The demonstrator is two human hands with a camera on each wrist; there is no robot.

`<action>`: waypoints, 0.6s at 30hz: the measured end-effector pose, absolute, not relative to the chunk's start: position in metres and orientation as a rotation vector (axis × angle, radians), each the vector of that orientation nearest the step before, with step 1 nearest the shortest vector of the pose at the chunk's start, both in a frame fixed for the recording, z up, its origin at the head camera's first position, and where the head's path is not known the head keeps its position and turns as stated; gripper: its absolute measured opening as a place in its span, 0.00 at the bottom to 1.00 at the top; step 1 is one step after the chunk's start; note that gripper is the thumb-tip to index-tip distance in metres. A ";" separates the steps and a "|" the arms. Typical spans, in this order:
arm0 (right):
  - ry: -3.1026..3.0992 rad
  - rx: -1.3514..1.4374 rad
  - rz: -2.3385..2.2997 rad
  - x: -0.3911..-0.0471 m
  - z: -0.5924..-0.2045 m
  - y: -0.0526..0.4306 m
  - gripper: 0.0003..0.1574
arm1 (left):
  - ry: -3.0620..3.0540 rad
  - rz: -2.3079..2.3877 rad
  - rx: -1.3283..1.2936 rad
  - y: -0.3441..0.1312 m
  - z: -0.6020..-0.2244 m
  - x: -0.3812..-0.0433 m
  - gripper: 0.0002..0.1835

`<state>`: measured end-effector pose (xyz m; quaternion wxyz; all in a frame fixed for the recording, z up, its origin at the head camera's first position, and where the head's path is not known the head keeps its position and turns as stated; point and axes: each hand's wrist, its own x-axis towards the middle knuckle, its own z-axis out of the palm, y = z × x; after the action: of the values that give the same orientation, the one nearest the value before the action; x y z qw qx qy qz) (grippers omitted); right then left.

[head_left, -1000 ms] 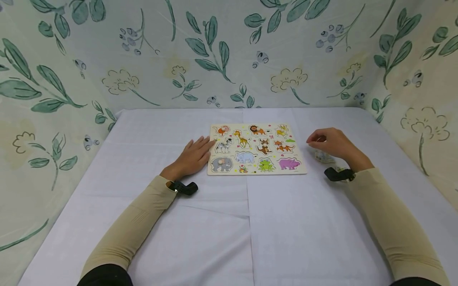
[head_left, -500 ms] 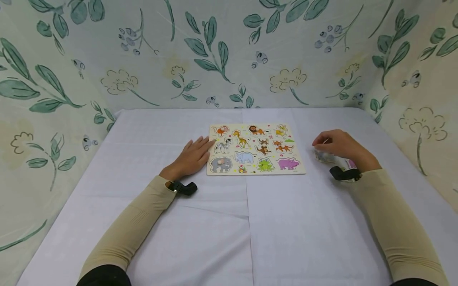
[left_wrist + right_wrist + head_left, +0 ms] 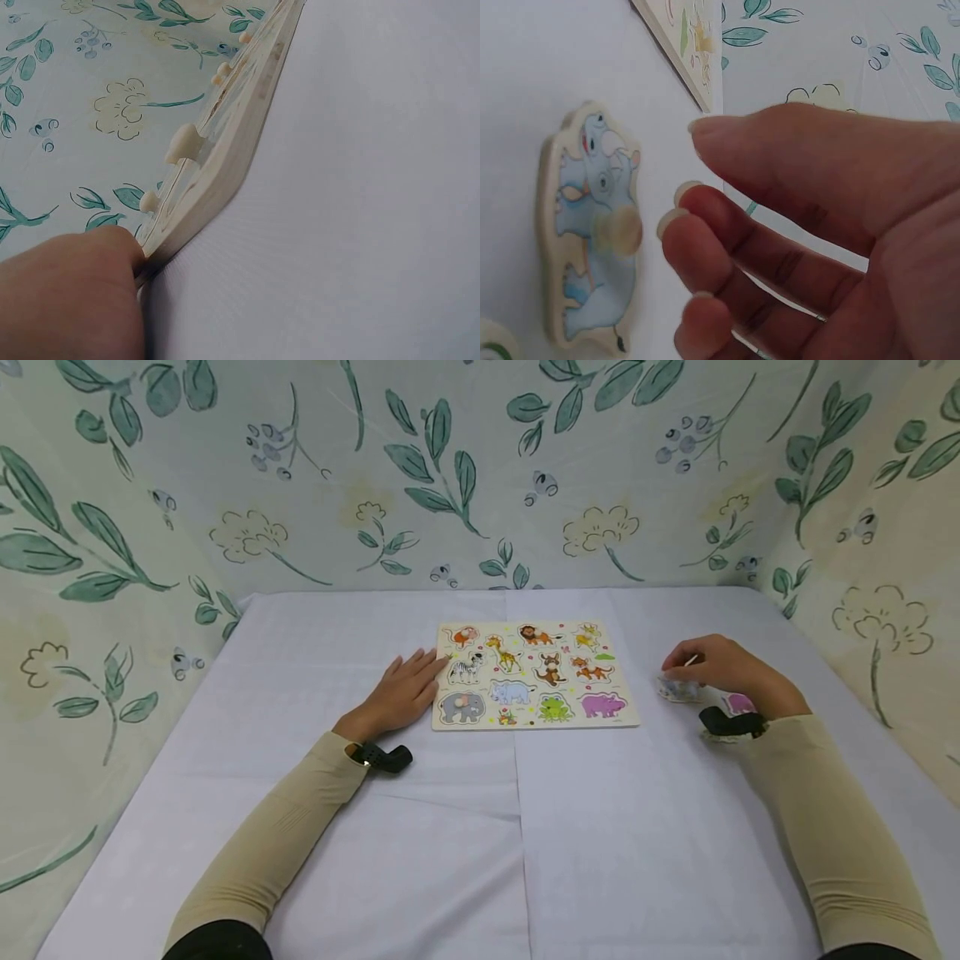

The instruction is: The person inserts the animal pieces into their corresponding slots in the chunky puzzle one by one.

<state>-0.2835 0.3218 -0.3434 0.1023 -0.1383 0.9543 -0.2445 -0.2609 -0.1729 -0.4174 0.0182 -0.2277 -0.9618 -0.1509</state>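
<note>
A wooden animal puzzle board (image 3: 536,725) lies on the white-covered table. My left hand (image 3: 401,689) rests with fingers spread along its left edge; in the left wrist view the hand (image 3: 75,296) meets the board's edge (image 3: 247,161). My right hand (image 3: 735,672) is to the right of the board, over loose pieces. In the right wrist view, a blue rhino puzzle piece (image 3: 615,277) with a small knob (image 3: 626,231) lies just beyond the right hand's (image 3: 802,225) loosely bent fingers. Thumb and fingertips are apart, with nothing between them.
Beside the right wrist lies a purple puzzle piece (image 3: 739,703). Another piece (image 3: 722,738) is partly hidden under the black wrist strap (image 3: 731,722). Small knobs (image 3: 185,144) stand up from the board. Floral cloth (image 3: 495,485) hangs behind the table.
My right hand has moved a little to the right, away from the board, and more of the purple piece shows. The left hand has stayed at the board's edge.
</note>
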 end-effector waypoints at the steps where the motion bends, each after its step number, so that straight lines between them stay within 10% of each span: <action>1: 2.815 -0.420 -0.722 -0.283 -0.343 0.323 0.15 | -2.984 -0.472 -0.709 -0.173 -0.418 -0.261 0.28; 18: 2.772 -0.401 -0.717 -0.283 -0.344 0.332 0.17 | -2.971 -0.490 -0.727 -0.173 -0.416 -0.260 0.28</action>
<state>-0.2831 0.3315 -0.3443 0.1248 -0.1377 0.9513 -0.2461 -0.2596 -0.1726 -0.4162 0.0217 -0.2346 -0.9589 -0.1583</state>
